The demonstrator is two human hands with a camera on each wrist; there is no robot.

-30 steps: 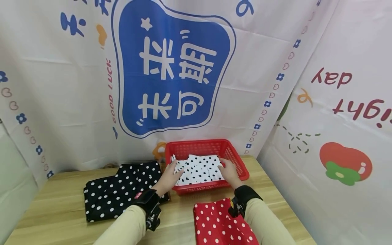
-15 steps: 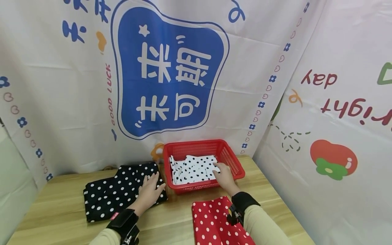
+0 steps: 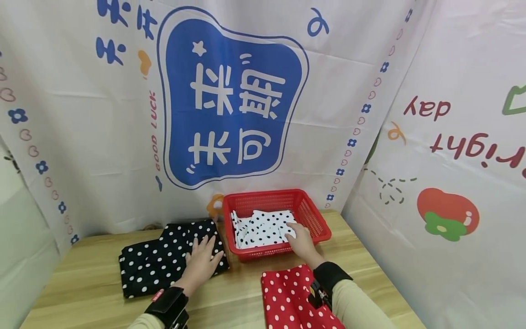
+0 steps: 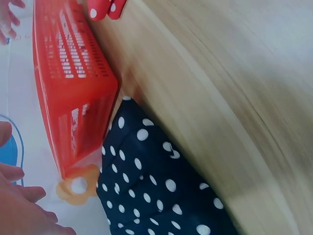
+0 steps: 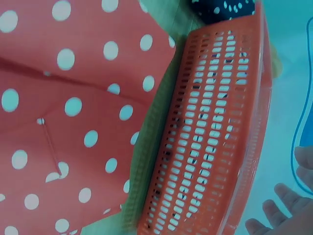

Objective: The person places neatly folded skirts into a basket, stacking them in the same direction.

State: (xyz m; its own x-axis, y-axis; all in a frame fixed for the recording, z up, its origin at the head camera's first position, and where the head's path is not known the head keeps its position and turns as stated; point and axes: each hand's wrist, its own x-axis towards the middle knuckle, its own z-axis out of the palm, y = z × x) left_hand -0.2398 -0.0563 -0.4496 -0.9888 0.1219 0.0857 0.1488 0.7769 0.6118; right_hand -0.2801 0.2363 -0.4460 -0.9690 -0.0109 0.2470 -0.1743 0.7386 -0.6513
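On the wooden table [image 3: 246, 297], seen from the head camera, the left hand [image 3: 201, 262] lies flat with fingers spread and straight on the right end of the black dotted cloth [image 3: 164, 260], pressing it and gripping nothing. That cloth lies folded at the left, just beside the red basket [image 3: 314, 214], which stands at the far middle of the table. The right hand [image 3: 302, 242] reaches over the basket's near rim; its fingers lie extended on the white dotted cloth [image 3: 263, 226] inside the basket, touching its right edge, and no curl round the cloth shows. A red dotted cloth [image 3: 287, 297] lies at the near edge, under the right forearm.

From the left wrist camera, the black dotted cloth [image 4: 156, 191] sits against the basket's [image 4: 73, 88] corner, with bare table [image 4: 234, 98] beyond it. Part of the left hand [image 4: 19, 205] shows at the frame's edge, too little to tell how its fingers lie.

From the right wrist camera, the basket's [image 5: 210, 137] slotted wall stands just beside the red dotted cloth [image 5: 68, 122]. Fingertips [image 5: 281, 215] of the right hand show relaxed above the rim, holding nothing visible.
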